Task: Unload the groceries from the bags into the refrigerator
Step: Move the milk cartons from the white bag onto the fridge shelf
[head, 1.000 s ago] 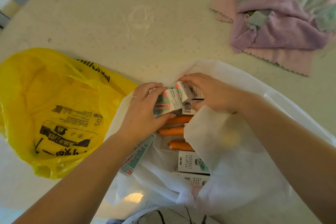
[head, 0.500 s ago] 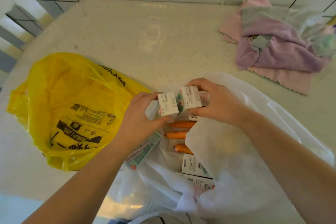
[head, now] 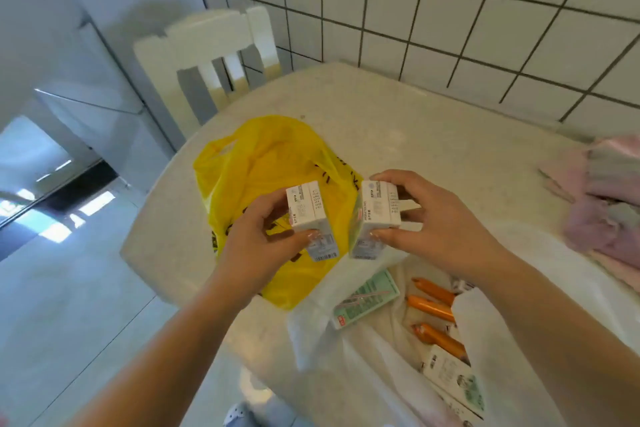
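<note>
My left hand [head: 256, 243] grips a small white carton [head: 310, 215] above the yellow plastic bag [head: 263, 170]. My right hand [head: 440, 229] grips two more white cartons [head: 375, 211] side by side, lifted clear of the open white bag [head: 519, 340]. Inside the white bag lie a green-and-white carton [head: 367, 298], three orange sausages [head: 431, 308] and more white cartons [head: 453, 378]. The refrigerator [head: 79, 80] stands at the left, beyond the table edge.
The bags sit on a pale table [head: 398, 121] against a white tiled wall [head: 450, 10]. A white chair [head: 207, 59] stands at the table's far left. A pile of pink and purple cloths [head: 602, 204] lies at the right. Light floor [head: 69, 305] lies to the left.
Both hands have lifted the cartons up out of the white bag and carried them left, over the yellow bag. The view has swung left, bringing the chair and refrigerator into sight.
</note>
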A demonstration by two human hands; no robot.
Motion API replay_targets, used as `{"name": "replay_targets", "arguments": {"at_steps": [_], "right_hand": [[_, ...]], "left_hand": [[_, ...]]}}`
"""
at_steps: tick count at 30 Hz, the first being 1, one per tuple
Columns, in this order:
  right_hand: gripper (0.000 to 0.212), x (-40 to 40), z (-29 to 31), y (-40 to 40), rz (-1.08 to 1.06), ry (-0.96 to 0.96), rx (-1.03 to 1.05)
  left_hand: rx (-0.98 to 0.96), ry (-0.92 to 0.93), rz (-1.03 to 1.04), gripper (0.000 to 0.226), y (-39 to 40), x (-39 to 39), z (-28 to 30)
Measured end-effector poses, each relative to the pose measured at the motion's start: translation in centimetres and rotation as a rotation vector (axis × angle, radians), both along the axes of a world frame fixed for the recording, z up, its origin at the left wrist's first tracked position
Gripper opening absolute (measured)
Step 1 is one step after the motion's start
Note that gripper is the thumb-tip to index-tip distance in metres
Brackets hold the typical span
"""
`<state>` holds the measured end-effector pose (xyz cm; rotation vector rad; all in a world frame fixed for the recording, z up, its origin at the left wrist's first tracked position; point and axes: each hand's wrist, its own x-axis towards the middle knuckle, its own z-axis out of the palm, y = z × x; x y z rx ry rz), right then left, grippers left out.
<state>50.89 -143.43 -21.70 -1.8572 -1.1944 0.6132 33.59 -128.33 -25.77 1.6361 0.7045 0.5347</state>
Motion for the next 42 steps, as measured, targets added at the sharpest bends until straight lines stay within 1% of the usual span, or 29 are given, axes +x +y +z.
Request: {"name": "replay_targets", "arguments": {"at_steps": [5,7,15,18,22,26,31,34,37,42], "right_hand": [[0.059,-7.1,2.0,6.9,0.180,-0.127,-0.003],[0.058,-9.9,2.3,9.1,0.213,-0.132,0.005],[0.057,-29.4,2.7,22.8,0.464,-0.196,0.097],[0.057,-35.7,3.3,27.2,0.543,-0.194,0.133],[0.053,-42.0,4.1,31.9,0.620,-0.136,0.165],[0.049,-46.2,4.4,36.7,0.664,-0.108,0.174],[0.047,-49.6,4.2,44.5,0.692,-0.025,0.194],[0.047,-51.2,3.9,50.7,0.675,0.020,0.233],[0.048,-51.9,3.8,57.7,0.659,0.067,0.248],[0.049,-52.9,5.3,69.1,0.659,0.099,0.270]], "left_hand": [[0.028,-0.031,0.160,0.052,4.5,-9.1,1.4],[0.057,-0.028,0.190,0.048,5.7,-12.3,1.9],[0.224,0.042,0.424,0.047,13.3,-33.2,4.6],[0.278,0.069,0.531,0.048,16.0,-39.8,5.9],[0.329,0.102,0.638,0.050,19.2,-46.2,6.8],[0.323,0.081,0.706,0.052,22.4,-50.5,6.6],[0.323,0.087,0.761,0.049,28.7,-53.1,6.2],[0.335,0.079,0.780,0.049,34.6,-54.1,6.4],[0.338,0.122,0.787,0.052,41.5,-55.2,7.0],[0.354,0.130,0.794,0.050,52.8,-56.9,9.3]]}}
